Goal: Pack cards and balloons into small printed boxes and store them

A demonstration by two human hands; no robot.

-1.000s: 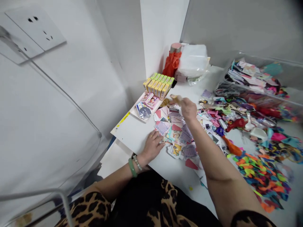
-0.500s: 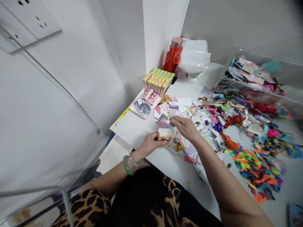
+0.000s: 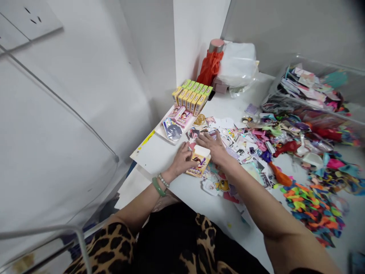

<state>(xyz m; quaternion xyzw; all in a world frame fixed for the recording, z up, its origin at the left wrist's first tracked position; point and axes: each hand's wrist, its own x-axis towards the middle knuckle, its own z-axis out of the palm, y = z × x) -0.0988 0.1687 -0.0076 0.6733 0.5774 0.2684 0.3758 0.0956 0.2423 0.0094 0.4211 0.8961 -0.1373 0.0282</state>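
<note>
A small yellow cardboard box (image 3: 198, 165) with a cartoon print lies tilted over the table's near corner, its white flap standing up at the top. My left hand (image 3: 182, 161) holds it from the left, the thumb across its front face and the fingers curled at its edge. Just beyond the flap, my right hand (image 3: 212, 147) rests with fingers outstretched on the scattered cards and stickers (image 3: 238, 150); whatever lies beneath its palm is hidden. A bear-shaped sticker (image 3: 221, 185) sits below my right wrist.
Rows of yellow and green boxes (image 3: 192, 97) stand by the wall, behind pink packs (image 3: 184, 117) on a tray. Farther back are a red-wrapped bottle (image 3: 211, 62) and a white bag (image 3: 238, 64). To the right are a clear bin (image 3: 313, 102) and colourful balloons (image 3: 313, 205).
The yellow box has turned from open end up to printed face up. My right hand has gone from hovering above the pile to lying on the cards, fingers reaching farther out.
</note>
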